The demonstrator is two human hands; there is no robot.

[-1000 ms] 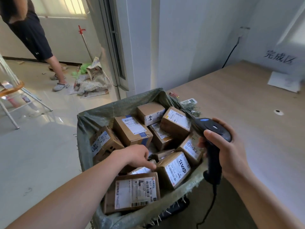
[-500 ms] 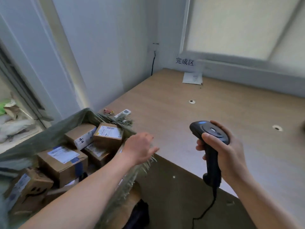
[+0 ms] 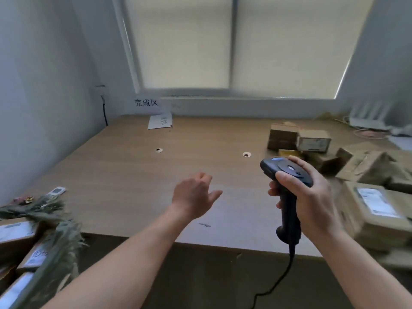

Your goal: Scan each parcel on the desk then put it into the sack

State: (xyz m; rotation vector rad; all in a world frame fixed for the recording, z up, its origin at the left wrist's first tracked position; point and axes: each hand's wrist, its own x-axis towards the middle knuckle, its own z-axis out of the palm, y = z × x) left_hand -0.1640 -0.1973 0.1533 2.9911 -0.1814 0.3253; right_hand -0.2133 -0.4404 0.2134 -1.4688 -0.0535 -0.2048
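From the head camera, you look down across the wooden bench (image 3: 133, 170) towards a window with its blind (image 3: 234, 41) drawn.

Your left hand (image 3: 194, 197) hovers over the middle of the bench, palm down. Its fingers (image 3: 204, 176) are loosely spread and hold nothing, and the thumb points towards 3 o'clock.

Your right hand (image 3: 312, 201) sits just right of centre, towards 4 o'clock. It grips the black scanner (image 3: 287, 172) by the handle, with the fingers curled round the grip and the thumb lying across the top of the head. The scanner stands upright with its head turned towards 10 o'clock. Its cable (image 3: 274, 286) drops off the butt towards 6 o'clock, in front of the bench edge.

The unscanned parcels (image 3: 374, 210) lie on the bench at 3 o'clock. They are brown cartons with white labels, blurred, and the nearest sits just beside your right wrist. More cartons (image 3: 312, 141) are stacked behind them at about 2 o'clock.

The green woven sack (image 3: 55, 248) is at 8 o'clock, below the bench's left corner, with its frayed rim against the bench edge. Labelled boxes (image 3: 15, 233) already lie inside it.

A white remote (image 3: 56, 191) rests on the bench at 9 o'clock, just behind the sack's rim. At 11 o'clock a sheet of paper (image 3: 159, 121) lies against the back wall, under a sign (image 3: 146, 103) with three printed characters. Two round cable holes (image 3: 158, 150) break the bench top between the paper and your hands. A white router (image 3: 367, 117) stands at the back right, near 2 o'clock
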